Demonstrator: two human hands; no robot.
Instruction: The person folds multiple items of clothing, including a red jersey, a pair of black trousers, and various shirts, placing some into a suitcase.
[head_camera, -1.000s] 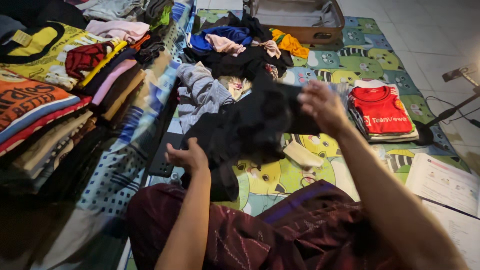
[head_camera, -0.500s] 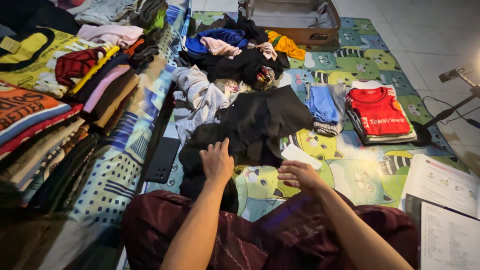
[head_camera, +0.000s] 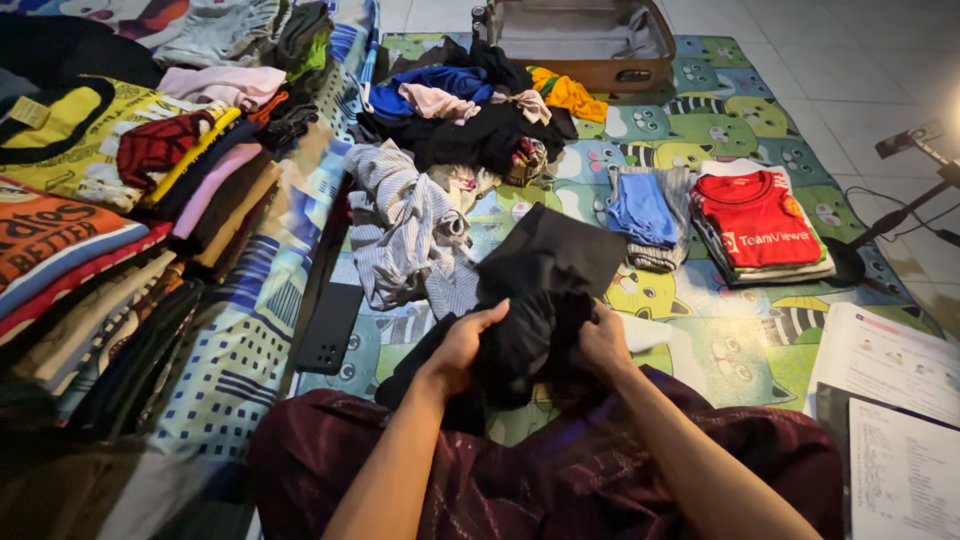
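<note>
A black garment (head_camera: 545, 290) lies bunched on the patterned green mat (head_camera: 700, 330) just in front of my lap. My left hand (head_camera: 463, 345) grips its left side and my right hand (head_camera: 603, 340) grips its right side, pulling the cloth together between them. A grey striped garment (head_camera: 405, 225) lies crumpled right behind it. A black phone (head_camera: 328, 327) rests on the mat to the left of my left hand.
Stacks of folded clothes (head_camera: 120, 200) line a blue patterned mattress on the left. A loose clothes pile (head_camera: 480, 110) and an open suitcase (head_camera: 585, 40) sit at the back. A folded blue piece (head_camera: 643, 215) and a red shirt stack (head_camera: 760, 225) lie right. Papers (head_camera: 890, 400) lie near right.
The black garment was held up a second ago, then laid on the mat. Both hands have now closed on it and gathered it toward my lap.
</note>
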